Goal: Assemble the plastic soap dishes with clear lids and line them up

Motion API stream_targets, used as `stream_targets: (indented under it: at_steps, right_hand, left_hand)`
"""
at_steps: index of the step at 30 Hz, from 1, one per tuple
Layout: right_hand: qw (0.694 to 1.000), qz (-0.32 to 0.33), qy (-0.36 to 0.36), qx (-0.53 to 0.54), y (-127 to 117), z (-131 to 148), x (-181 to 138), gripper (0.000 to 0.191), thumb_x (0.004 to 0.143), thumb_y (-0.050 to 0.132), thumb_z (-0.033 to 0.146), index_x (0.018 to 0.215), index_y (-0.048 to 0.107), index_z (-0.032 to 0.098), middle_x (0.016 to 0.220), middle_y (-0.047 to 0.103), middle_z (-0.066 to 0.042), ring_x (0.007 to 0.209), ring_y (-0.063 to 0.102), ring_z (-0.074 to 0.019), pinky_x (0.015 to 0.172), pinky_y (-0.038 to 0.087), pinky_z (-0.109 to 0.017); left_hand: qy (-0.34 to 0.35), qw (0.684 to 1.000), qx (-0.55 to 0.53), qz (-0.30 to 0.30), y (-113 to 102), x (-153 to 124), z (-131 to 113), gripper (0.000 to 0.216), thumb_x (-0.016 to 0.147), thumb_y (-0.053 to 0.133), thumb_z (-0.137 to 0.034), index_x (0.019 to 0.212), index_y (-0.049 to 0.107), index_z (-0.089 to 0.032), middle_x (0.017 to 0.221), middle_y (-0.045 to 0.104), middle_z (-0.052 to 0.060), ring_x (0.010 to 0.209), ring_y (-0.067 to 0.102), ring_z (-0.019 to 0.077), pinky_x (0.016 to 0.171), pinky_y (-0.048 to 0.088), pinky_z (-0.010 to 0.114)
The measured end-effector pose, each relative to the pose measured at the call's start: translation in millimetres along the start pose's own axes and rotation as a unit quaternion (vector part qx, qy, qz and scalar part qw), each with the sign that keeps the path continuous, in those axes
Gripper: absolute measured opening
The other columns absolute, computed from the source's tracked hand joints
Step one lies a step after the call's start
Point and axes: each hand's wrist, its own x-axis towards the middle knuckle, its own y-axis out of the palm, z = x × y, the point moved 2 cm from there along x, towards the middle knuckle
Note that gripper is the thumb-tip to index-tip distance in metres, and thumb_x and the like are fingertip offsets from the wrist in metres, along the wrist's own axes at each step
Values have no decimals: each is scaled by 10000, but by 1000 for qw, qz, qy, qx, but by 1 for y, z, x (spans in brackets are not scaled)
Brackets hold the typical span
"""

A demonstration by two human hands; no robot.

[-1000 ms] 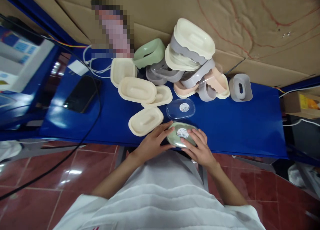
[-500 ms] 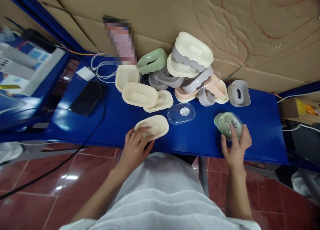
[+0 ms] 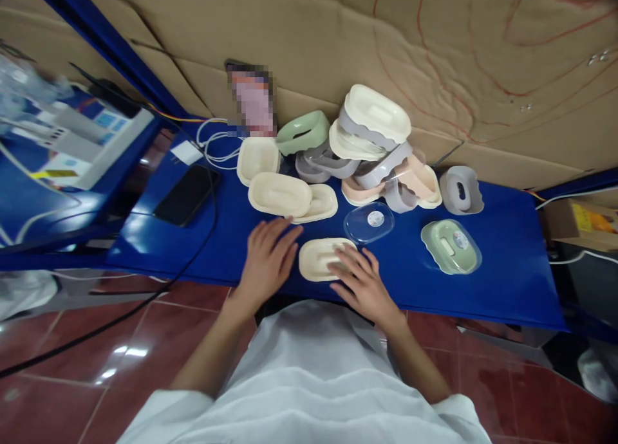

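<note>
A shallow cream oval tray (image 3: 316,260) lies near the front edge of the blue table (image 3: 251,270). Over its right end rests my right hand (image 3: 360,280), fingers spread. My left hand (image 3: 268,257) is just left of that tray, fingers stretched out and holding nothing. Behind it sit more cream trays (image 3: 280,194), partly overlapping. A clear plastic lid (image 3: 360,224) with a round sticker lies behind my right hand. To the right stands a green container (image 3: 447,246) with a clear lid on it.
Green, grey, cream and peach plastic pieces (image 3: 379,167) are piled at the back against the cardboard wall (image 3: 299,45). A grey piece (image 3: 461,190) stands right of the pile. At left are a black phone (image 3: 186,196), a white charger (image 3: 187,152) and a black cable (image 3: 210,235).
My right hand has left the green container and moved left to the cream tray. The tray has shifted right, and my left hand has come off it.
</note>
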Motion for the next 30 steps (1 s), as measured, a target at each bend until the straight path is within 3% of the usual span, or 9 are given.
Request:
stream_targets:
  at_steps: [4,8,12,17,20,23,26,30]
  right_hand:
    - [1000,0,6,17,7,8,-8,361,1090,615,351,1437,660,265,1625,579,-94,1538,499,-273,1264,374,-530]
    - [1000,-13,13,25,9,12,-6,345,1099,591,287,1438,647,268,1607,597,-93,1499,540,-255,1250,393,-508]
    - [998,-39,21,37,-4,-2,-6,496,1089,610,332,1569,526,236,1613,578,-143,1482,558,-272,1193,470,-480]
    - [983,-148,97,-46,-52,-56,-1,542,1077,602,330,1609,503,297,1561,617,-134,1429,595,-319,1168,487,-517]
    - [964,-179,160,-117,-69,-91,17,580,1076,594,451,1609,504,240,1522,637,-169,1414,580,-365,1171,462,-566]
    - [951,-168,199,-165,-68,-117,42,684,1058,579,580,1583,529,145,1368,714,-221,1301,624,-403,1110,471,-603]
    - [956,-158,193,-154,-64,-130,60,560,1071,555,575,1435,677,167,1234,767,-186,1192,672,-370,1090,479,-582]
    - [956,-230,169,-67,-81,-126,59,440,1058,609,548,1291,760,207,1155,792,-121,1109,720,-302,1033,550,-495]
  left_hand:
    - [-73,995,74,-4,-7,27,45,366,1040,604,-282,1398,678,-275,1690,478,153,1579,413,399,1278,226,713]
    - [-74,992,101,-7,-14,38,59,201,1045,610,-314,1189,730,-242,1557,619,149,1480,535,379,1259,272,674]
    - [-44,994,103,-14,-27,21,46,188,1053,614,-291,1198,711,-220,1357,741,134,1266,686,317,1180,426,541]
    - [-27,992,122,-6,-38,-21,36,212,1043,640,-256,1246,693,-226,1229,782,111,1123,730,304,1093,484,490]
    - [-38,993,111,5,-36,-36,33,285,1043,632,-238,1325,672,-233,1288,758,128,1198,710,323,1134,460,521]
    - [-37,995,91,3,-29,-41,18,436,1008,710,-298,1431,623,-237,1443,676,176,1365,626,376,1234,351,620]
    - [26,997,43,57,-17,-41,-6,589,959,789,-442,1475,588,-242,1515,623,199,1413,591,390,1254,325,646]
    - [76,993,18,91,0,-36,-29,403,980,776,-392,1348,664,-270,1526,636,164,1404,612,365,1283,275,666]
